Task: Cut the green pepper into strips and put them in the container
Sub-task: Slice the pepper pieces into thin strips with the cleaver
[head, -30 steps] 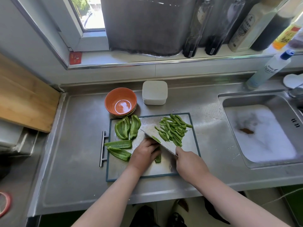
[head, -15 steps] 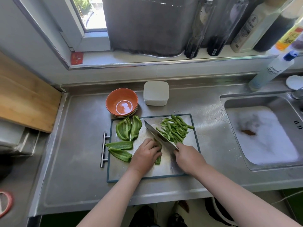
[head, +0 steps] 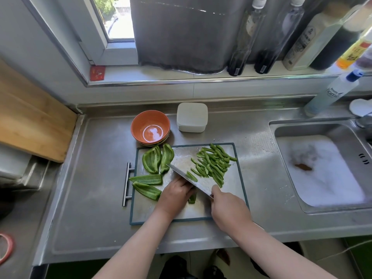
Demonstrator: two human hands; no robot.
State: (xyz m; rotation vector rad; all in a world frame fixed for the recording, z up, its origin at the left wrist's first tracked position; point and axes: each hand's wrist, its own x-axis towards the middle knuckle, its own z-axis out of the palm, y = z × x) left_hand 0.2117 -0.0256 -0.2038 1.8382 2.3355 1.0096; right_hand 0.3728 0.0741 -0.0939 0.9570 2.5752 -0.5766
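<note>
- step in hand: slicing. the right hand point(head: 229, 206) is wrapped round the handle of a broad steel knife point(head: 187, 181), the handle hidden in the fist. the blade slants across the board with one cut strip clinging to its flat.
- the left hand point(head: 175, 196), fingers curled, pins a short green pepper piece point(head: 192, 198) to the board, knuckles close against the blade.
- the matte grey cutting board with a dark teal rim point(head: 239, 172) carries a loose pile of thin glossy strips point(head: 213, 164) right of the blade. several uncut pepper slabs point(head: 153, 160), curved and waxy, lie left of it.
- nothing is in a container yet. the orange glazed bowl point(head: 150, 125) stands open and the white square plastic box point(head: 192, 117) is lidded, both just behind the board.
- next, as a judgement: step the fingers back and make narrow, even cuts. the slick skin may slip.
</note>
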